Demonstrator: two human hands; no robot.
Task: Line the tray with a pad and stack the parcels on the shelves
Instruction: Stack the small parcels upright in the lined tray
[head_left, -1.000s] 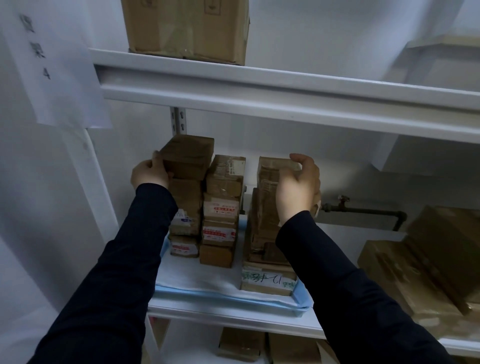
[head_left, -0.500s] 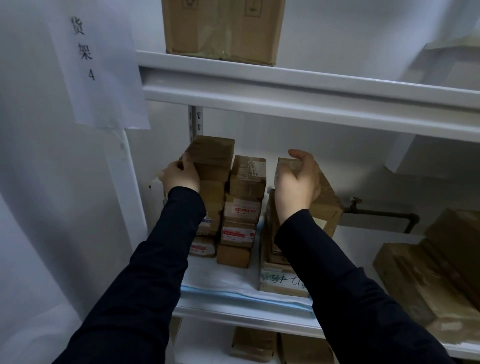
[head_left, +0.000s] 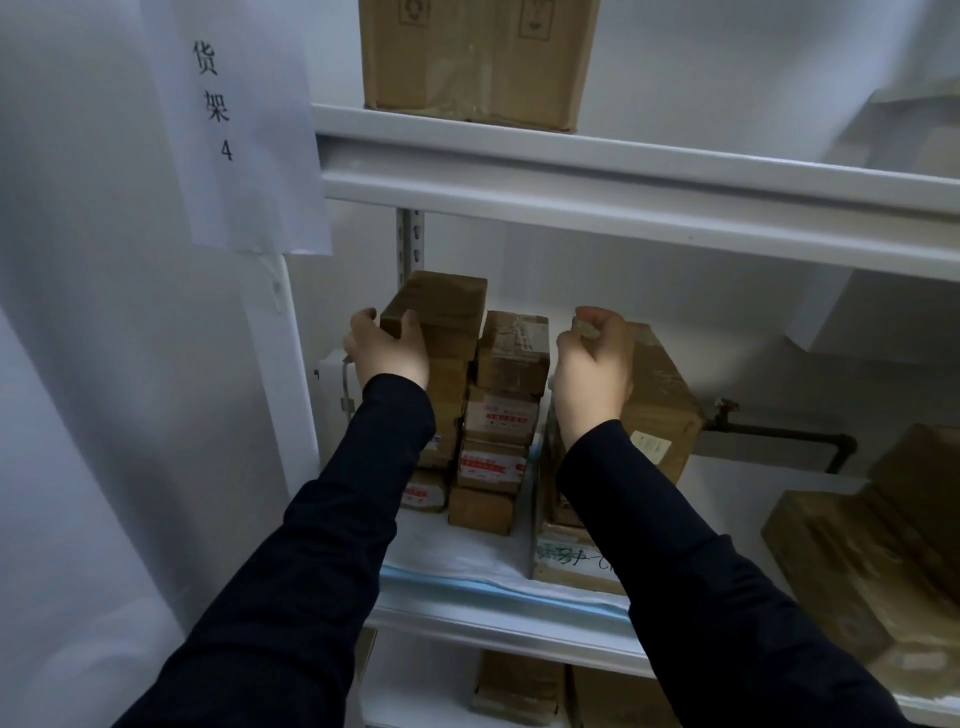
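1. Brown and taped, the top parcel (head_left: 441, 306) of the leftmost stack is held by the left hand (head_left: 387, 351). Its fingers wrap round the parcel's left side and its thumb presses on the near front corner.
2. The right hand (head_left: 592, 369) grasps a large parcel (head_left: 662, 400) at its upper near corner. The fingers (head_left: 592, 318) are curled tightly over the top edge, and the parcel stands tilted, leaning to the right.
3. Between the two hands rises a middle stack (head_left: 506, 415) of small parcels, several with red-and-white labels. It stands just beside the leftmost stack.
4. All three stacks stand on a white pad (head_left: 457, 551) with a blue edge, spread over the left end of the middle shelf (head_left: 493, 623). A flat parcel (head_left: 571, 564) with green handwriting lies at the pad's front, below the right forearm.
5. Further right on the same shelf, off the pad, lie bigger parcels (head_left: 852, 561), with a dark pipe (head_left: 779, 431) behind them.
6. A carton (head_left: 478, 57) sits on the shelf above, and a paper sign (head_left: 244, 130) hangs at the left.
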